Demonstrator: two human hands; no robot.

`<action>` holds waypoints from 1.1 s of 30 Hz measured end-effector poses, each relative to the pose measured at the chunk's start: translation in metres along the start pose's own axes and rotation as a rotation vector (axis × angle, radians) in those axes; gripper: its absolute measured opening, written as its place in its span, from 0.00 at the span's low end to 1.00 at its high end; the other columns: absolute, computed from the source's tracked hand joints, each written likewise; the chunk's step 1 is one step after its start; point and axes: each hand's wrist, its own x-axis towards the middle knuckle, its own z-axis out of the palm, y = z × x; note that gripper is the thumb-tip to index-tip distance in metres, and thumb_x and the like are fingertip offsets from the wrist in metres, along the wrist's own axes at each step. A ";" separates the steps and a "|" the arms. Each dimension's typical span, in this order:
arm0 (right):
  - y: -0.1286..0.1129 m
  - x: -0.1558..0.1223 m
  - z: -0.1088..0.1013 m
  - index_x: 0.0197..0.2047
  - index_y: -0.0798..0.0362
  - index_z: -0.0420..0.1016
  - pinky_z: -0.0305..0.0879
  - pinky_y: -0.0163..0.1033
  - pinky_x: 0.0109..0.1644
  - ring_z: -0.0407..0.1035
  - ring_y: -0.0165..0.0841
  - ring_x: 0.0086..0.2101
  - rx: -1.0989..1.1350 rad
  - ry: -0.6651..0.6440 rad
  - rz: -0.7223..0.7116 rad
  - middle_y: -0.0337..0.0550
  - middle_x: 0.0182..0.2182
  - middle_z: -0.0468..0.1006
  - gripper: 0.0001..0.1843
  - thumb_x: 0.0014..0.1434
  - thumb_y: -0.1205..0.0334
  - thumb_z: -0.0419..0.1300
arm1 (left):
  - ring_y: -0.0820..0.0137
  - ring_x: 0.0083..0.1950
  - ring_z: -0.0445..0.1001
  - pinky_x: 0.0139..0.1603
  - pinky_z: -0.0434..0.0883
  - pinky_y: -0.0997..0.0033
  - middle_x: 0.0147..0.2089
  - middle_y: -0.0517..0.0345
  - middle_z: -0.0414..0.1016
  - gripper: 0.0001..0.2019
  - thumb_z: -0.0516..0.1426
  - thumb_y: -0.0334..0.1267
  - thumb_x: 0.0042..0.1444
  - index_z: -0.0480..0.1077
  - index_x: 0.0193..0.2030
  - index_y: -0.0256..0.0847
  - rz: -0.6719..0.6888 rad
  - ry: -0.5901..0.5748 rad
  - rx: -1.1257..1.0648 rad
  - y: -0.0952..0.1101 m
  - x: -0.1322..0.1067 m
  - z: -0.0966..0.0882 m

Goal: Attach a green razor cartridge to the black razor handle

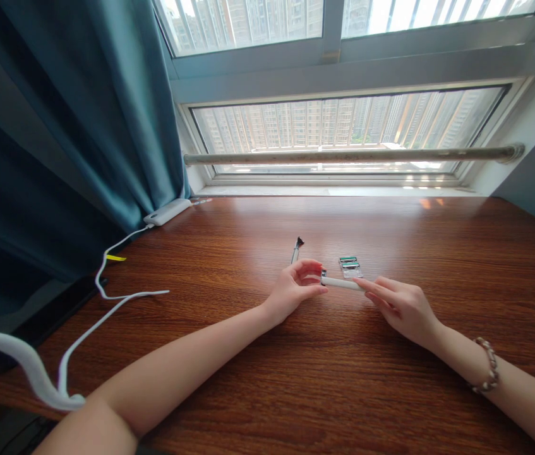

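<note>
left arm [167,374] cropped below, left hand [292,291], right hand [405,309], fingers [308,265] gripping white razor [342,284], its head [324,274] partly hidden

razor hndl [343,284]: wht | blade pack [350,266]: clr w/ grn strips | tbl [258,385]: rd-brn, wood grain | curtain [106,95]: blue

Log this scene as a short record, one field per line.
Left hand: fingers around the metallic end of a white handle
Right hand: fingers at the handle's other end; bracelet on the wrist
Beyond the handle: small clear case with green strips
Beyond the left hand: dark-headed stick, partly hidden
Surface: brown wooden table
Far left edge: white power strip by a blue curtain
</note>
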 end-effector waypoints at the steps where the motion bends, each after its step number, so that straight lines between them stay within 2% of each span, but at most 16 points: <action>1: 0.000 0.000 0.000 0.56 0.45 0.61 0.54 0.29 0.29 0.60 0.25 0.24 -0.018 0.007 0.010 0.38 0.25 0.67 0.20 0.60 0.64 0.48 | 0.71 0.42 0.69 0.47 0.65 0.66 0.43 0.53 0.70 0.21 0.65 0.29 0.36 0.67 0.40 0.36 0.002 -0.001 0.008 0.000 0.000 0.000; 5: 0.002 0.000 0.002 0.55 0.46 0.63 0.54 0.29 0.28 0.58 0.24 0.22 -0.071 0.086 0.093 0.37 0.24 0.67 0.19 0.60 0.62 0.49 | 0.71 0.42 0.69 0.47 0.66 0.66 0.43 0.53 0.69 0.21 0.64 0.30 0.36 0.67 0.40 0.36 0.003 -0.007 0.044 0.000 0.000 0.000; 10: 0.000 0.001 0.000 0.56 0.47 0.61 0.55 0.28 0.29 0.61 0.24 0.24 -0.016 0.002 -0.022 0.38 0.25 0.68 0.20 0.60 0.64 0.47 | 0.68 0.44 0.69 0.48 0.66 0.65 0.44 0.50 0.69 0.22 0.65 0.30 0.36 0.66 0.41 0.35 -0.020 -0.019 0.057 0.002 -0.001 0.001; 14: 0.000 0.001 0.000 0.55 0.46 0.63 0.55 0.29 0.28 0.59 0.24 0.22 -0.076 0.064 0.085 0.37 0.24 0.67 0.19 0.60 0.63 0.48 | 0.66 0.44 0.71 0.46 0.67 0.64 0.42 0.51 0.70 0.22 0.64 0.31 0.38 0.64 0.42 0.36 -0.035 -0.053 0.044 0.004 -0.002 0.002; 20: -0.002 0.001 -0.001 0.56 0.46 0.61 0.55 0.28 0.28 0.61 0.24 0.24 -0.022 -0.009 -0.051 0.38 0.25 0.69 0.21 0.60 0.64 0.47 | 0.66 0.37 0.74 0.40 0.68 0.66 0.34 0.55 0.72 0.24 0.63 0.34 0.40 0.61 0.44 0.38 -0.088 -0.123 -0.034 0.004 -0.005 0.005; 25: 0.000 0.000 0.000 0.55 0.47 0.62 0.55 0.29 0.28 0.59 0.24 0.22 -0.061 0.075 0.072 0.38 0.24 0.67 0.19 0.60 0.63 0.49 | 0.70 0.32 0.73 0.35 0.67 0.70 0.29 0.56 0.73 0.24 0.62 0.35 0.42 0.60 0.46 0.40 -0.115 -0.129 0.023 0.005 -0.007 0.005; 31: -0.002 0.000 -0.002 0.56 0.48 0.62 0.54 0.29 0.27 0.59 0.24 0.23 -0.009 0.018 -0.018 0.38 0.23 0.67 0.20 0.60 0.64 0.47 | 0.74 0.28 0.68 0.33 0.63 0.73 0.24 0.64 0.67 0.23 0.63 0.35 0.40 0.62 0.44 0.40 -0.095 -0.118 0.040 0.007 -0.006 0.005; 33: -0.002 0.000 -0.001 0.55 0.48 0.63 0.55 0.29 0.27 0.60 0.25 0.22 -0.036 0.037 0.017 0.38 0.23 0.67 0.20 0.60 0.63 0.47 | 0.76 0.26 0.65 0.30 0.61 0.75 0.22 0.66 0.64 0.23 0.63 0.35 0.40 0.62 0.44 0.40 -0.087 -0.119 0.042 0.007 -0.006 0.005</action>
